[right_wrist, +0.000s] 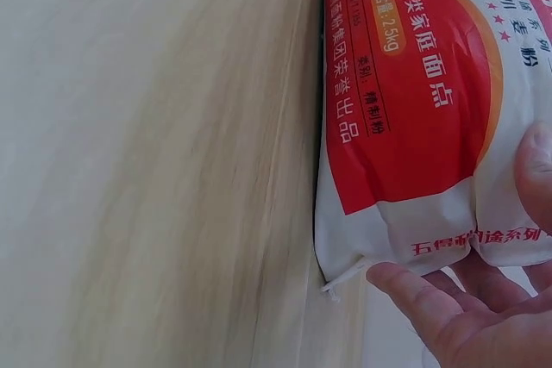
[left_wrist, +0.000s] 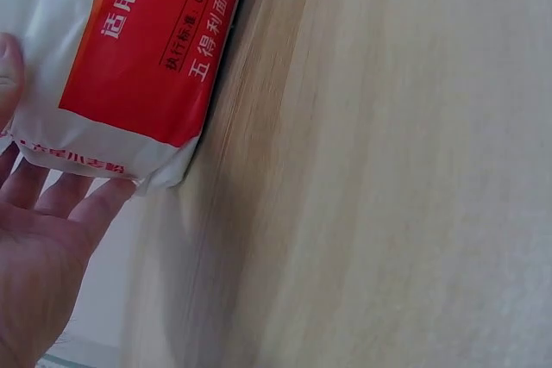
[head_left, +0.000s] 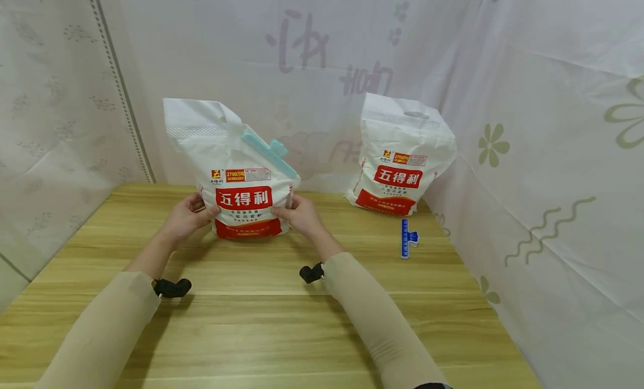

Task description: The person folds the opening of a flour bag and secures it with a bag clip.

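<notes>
A white and red bag of flour stands upright on the table in the head view, its top left corner peaked. A light teal bag clip is fixed along its slanted, folded top right corner. My left hand holds the bag's lower left side, thumb on the front face. On the opposite side my right hand grips it low down, thumb also in front. Both wrist views show the fingers around the bag's side edges, near its bottom, with the red lower panel of the flour bag facing out.
A second flour bag with a handle hole stands at the back right of the wooden table. In front of it lies a blue bag clip. Patterned cloth hangs behind the table and along its right side.
</notes>
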Demonstrator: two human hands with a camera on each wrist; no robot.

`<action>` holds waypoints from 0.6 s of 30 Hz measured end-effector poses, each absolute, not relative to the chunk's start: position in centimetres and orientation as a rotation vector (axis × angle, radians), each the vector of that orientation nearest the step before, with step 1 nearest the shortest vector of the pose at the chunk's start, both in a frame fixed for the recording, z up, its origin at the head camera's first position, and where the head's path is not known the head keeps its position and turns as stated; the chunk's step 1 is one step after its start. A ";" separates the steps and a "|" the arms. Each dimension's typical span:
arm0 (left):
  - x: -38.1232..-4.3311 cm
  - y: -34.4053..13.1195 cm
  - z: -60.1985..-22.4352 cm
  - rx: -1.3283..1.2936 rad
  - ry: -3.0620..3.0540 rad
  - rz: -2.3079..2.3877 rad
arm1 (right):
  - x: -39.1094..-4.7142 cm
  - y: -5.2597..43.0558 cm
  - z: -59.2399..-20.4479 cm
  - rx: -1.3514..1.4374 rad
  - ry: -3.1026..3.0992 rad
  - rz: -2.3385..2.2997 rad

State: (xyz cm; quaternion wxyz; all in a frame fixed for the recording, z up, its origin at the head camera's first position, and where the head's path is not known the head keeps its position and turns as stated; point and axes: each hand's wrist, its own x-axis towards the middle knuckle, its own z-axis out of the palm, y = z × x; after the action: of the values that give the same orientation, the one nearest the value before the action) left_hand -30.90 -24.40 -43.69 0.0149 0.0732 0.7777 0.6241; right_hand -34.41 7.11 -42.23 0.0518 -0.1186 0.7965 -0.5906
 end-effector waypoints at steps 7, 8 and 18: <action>-31.3 -25.5 -44.2 0.206 2.417 2.039 | -35.3 5.3 -42.7 -0.392 2.428 -1.811; -31.4 -25.7 -44.3 0.200 2.410 2.059 | -35.4 5.0 -42.8 -0.394 2.435 -1.809; -32.4 -27.3 -44.4 0.120 2.329 2.208 | -36.1 2.6 -42.9 -0.234 2.538 -1.721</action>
State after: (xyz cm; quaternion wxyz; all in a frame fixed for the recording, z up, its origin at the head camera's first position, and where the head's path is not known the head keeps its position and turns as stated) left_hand -32.38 -27.31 -44.42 -0.0346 0.0372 0.7248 0.6871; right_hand -36.13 2.63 -42.86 0.0331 -0.0761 0.8248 -0.5592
